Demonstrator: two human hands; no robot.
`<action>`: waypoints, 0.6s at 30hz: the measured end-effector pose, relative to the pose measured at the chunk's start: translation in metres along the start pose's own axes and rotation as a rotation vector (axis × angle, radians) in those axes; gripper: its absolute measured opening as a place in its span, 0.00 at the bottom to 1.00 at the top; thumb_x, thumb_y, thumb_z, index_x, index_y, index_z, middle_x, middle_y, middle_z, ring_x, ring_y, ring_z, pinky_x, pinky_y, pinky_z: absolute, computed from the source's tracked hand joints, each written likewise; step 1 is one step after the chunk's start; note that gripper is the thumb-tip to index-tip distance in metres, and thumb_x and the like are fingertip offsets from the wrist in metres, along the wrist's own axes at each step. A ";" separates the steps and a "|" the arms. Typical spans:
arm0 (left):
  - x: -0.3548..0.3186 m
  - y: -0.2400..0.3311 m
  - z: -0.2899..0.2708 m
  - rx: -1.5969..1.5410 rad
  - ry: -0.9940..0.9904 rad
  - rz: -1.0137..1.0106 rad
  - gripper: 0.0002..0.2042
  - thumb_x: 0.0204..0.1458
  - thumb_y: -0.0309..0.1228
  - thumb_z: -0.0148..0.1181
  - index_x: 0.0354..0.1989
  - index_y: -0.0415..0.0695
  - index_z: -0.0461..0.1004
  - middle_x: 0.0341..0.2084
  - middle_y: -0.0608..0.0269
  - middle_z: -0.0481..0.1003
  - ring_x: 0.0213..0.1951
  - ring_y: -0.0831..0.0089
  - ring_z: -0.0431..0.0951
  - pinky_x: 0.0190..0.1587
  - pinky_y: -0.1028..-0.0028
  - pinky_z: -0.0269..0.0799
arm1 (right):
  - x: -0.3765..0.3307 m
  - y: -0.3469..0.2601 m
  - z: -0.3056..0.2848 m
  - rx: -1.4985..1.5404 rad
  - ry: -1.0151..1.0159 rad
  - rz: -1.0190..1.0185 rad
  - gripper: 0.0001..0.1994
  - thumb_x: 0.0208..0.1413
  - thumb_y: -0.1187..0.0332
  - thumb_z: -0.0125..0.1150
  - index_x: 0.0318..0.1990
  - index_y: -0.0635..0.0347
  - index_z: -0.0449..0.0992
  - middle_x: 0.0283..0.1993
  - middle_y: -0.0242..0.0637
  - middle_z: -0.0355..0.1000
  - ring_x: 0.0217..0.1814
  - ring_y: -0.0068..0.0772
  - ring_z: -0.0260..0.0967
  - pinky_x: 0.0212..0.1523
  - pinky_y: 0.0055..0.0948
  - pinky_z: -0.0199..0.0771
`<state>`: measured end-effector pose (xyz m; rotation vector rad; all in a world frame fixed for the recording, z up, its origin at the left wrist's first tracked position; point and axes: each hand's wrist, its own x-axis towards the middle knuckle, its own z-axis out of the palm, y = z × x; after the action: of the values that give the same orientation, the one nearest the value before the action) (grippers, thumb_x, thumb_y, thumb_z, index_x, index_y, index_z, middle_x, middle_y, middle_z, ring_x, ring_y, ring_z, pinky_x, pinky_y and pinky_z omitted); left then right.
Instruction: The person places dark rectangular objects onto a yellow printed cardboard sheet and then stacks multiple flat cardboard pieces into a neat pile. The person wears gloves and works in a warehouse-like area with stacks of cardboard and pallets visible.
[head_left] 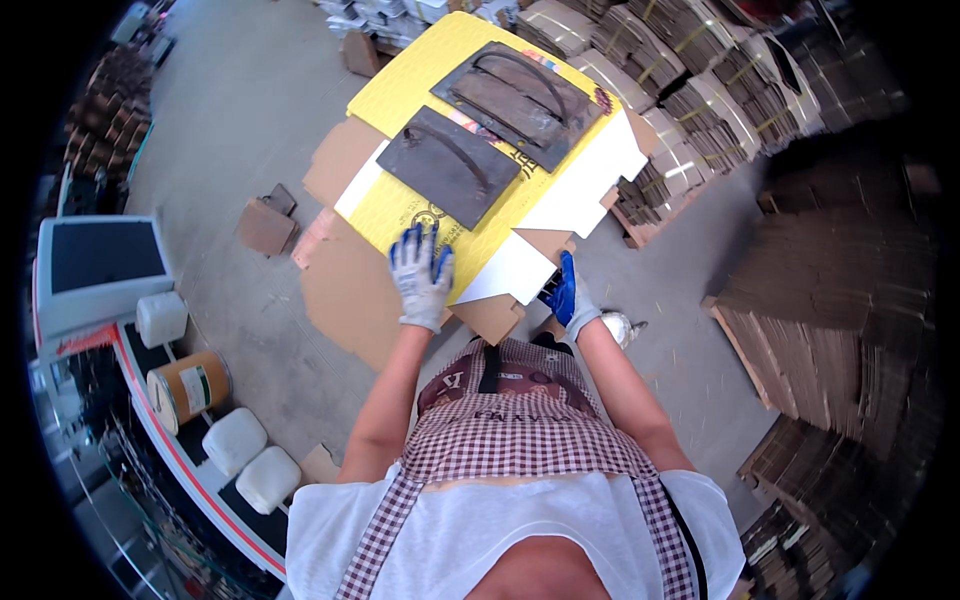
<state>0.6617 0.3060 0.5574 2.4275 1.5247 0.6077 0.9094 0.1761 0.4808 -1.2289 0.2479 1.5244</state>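
Yellow sheet (380,200): glossy printed board with a fine wavy texture, lying in front of the person atop brown cardboard (345,285); white flaps (578,208) jut from its right and near edges.
Print: dark characters and a ringed emblem near the left hand, a multicoloured strip partly hidden by the plates.
Near plate (425,165): dark, flat, four-cornered, with a curved strap-like handle, resting on the yellow sheet.
Far plate (515,100): dark, scuffed, brownish, likewise with a curved handle, just beside the near one.
Left hand (421,277): pale glove with blue fingers, spread palm-down on the sheet's near edge.
Right hand (569,295): matching glove, beside a white flap's corner; cannot tell whether it pinches anything.
Apron (520,435): checked cloth, lettering across the front.
Drum (185,392): brown, cylindrical, pale label.
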 end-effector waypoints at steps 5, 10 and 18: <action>0.017 -0.043 0.010 -0.195 0.185 -0.324 0.30 0.61 0.47 0.57 0.68 0.45 0.64 0.67 0.44 0.61 0.67 0.49 0.61 0.69 0.55 0.53 | 0.006 0.005 -0.007 0.127 0.017 -0.018 0.41 0.60 0.28 0.40 0.70 0.49 0.60 0.67 0.41 0.66 0.66 0.42 0.66 0.65 0.44 0.68; 0.065 -0.059 0.027 -0.851 0.227 -1.009 0.36 0.61 0.53 0.56 0.71 0.43 0.56 0.69 0.50 0.59 0.66 0.55 0.63 0.68 0.58 0.58 | 0.011 0.014 0.024 0.466 -0.134 -0.272 0.40 0.65 0.33 0.37 0.71 0.56 0.59 0.70 0.42 0.63 0.69 0.41 0.63 0.68 0.36 0.64; 0.131 -0.098 0.057 -1.389 -0.160 -0.901 0.34 0.65 0.59 0.36 0.72 0.50 0.58 0.67 0.57 0.64 0.64 0.54 0.69 0.65 0.53 0.66 | 0.059 0.024 0.025 0.033 0.287 -0.487 0.44 0.63 0.35 0.47 0.71 0.69 0.57 0.72 0.50 0.59 0.74 0.46 0.55 0.73 0.33 0.51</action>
<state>0.6578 0.4692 0.4988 0.6626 1.2108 0.7965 0.8850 0.2209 0.4348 -1.3619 0.1448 0.9228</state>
